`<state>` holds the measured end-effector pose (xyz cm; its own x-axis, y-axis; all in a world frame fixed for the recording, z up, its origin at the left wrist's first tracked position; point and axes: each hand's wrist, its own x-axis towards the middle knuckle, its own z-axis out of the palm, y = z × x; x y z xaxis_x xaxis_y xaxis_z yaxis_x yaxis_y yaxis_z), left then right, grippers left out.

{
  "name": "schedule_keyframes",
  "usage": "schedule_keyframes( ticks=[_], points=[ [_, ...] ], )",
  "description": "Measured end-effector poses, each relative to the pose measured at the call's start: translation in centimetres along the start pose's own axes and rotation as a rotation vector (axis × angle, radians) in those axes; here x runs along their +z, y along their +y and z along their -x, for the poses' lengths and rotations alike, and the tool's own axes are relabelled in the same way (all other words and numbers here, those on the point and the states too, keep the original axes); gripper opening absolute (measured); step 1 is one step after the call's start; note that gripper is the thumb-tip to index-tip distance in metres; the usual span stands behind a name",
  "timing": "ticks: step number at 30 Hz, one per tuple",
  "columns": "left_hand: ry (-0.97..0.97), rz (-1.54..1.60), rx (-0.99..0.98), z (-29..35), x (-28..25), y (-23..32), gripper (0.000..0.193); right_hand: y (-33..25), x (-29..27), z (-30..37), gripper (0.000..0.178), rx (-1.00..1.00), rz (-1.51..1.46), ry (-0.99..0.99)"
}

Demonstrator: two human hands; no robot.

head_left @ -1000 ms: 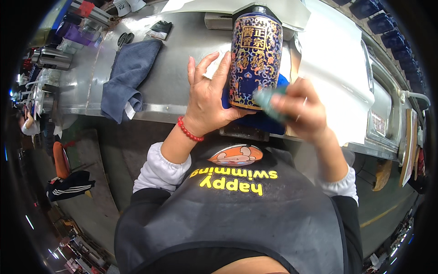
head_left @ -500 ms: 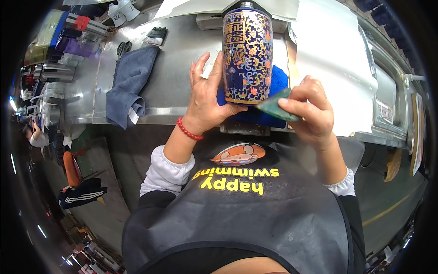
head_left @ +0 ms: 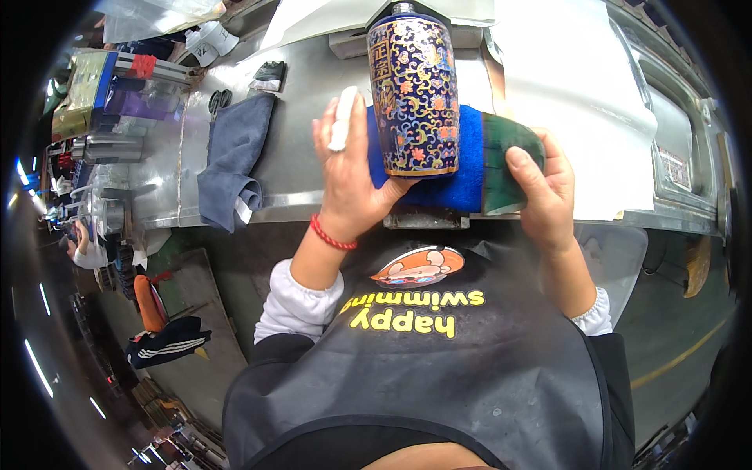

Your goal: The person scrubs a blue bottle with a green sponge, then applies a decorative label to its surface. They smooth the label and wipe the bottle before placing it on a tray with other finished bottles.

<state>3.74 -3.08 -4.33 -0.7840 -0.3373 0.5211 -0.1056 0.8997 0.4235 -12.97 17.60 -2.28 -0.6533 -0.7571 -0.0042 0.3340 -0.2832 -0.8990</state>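
Bottle [head_left: 415,102] lengthwise, neck [head_left: 403,8] away, left hand [head_left: 348,184], grip unclear, right hand [head_left: 548,205] pinching green sheet [head_left: 503,168]

The bench [head_left: 301,160] lies open between blue-grey cloth [head_left: 235,141] and left hand [head_left: 346,184]; green sheet [head_left: 504,171] and right hand [head_left: 550,196] obstruct right of the bottle [head_left: 417,98]; clearance behind is hard to judge

Steel workbench [head_left: 294,172]; grey floor [head_left: 666,317], yellow line [head_left: 680,357]; tube lights [head_left: 37,366].

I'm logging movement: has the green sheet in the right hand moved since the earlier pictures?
Yes: the green sheet has moved right, farther from the grey-blue cloth lying at left.
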Motion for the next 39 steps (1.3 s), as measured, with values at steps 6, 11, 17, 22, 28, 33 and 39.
schedule_keyframes(
  ticks=[6,11,17,22,28,33,39],
  points=[
    [0.137,-0.393,0.310,0.4,-0.6,3.3,0.040,1.0,0.6,-0.4,0.019,0.044,-0.062,0.013],
    [0.017,-0.368,0.312,-0.4,-0.9,3.7,0.039,1.0,0.4,-0.6,0.021,0.042,-0.142,0.006],
    [0.081,-0.228,0.111,-1.8,-1.8,2.6,0.083,0.3,1.2,-0.6,0.020,-0.006,0.072,0.056],
    [-0.018,-0.312,0.221,-1.8,-2.5,2.5,0.092,-0.5,3.1,-0.4,0.021,-0.133,0.264,-0.016],
    [0.005,0.699,-0.150,-1.2,0.0,1.2,0.087,-0.3,5.0,-0.6,0.019,-0.115,0.268,0.015],
    [-0.018,0.549,-0.104,-0.2,0.9,0.2,0.086,0.9,5.2,-1.0,0.024,-0.231,0.588,0.031],
    [0.004,0.540,-0.079,-0.2,1.2,-0.1,0.089,1.7,3.9,-0.9,0.026,-0.243,0.664,0.086]
  ],
)
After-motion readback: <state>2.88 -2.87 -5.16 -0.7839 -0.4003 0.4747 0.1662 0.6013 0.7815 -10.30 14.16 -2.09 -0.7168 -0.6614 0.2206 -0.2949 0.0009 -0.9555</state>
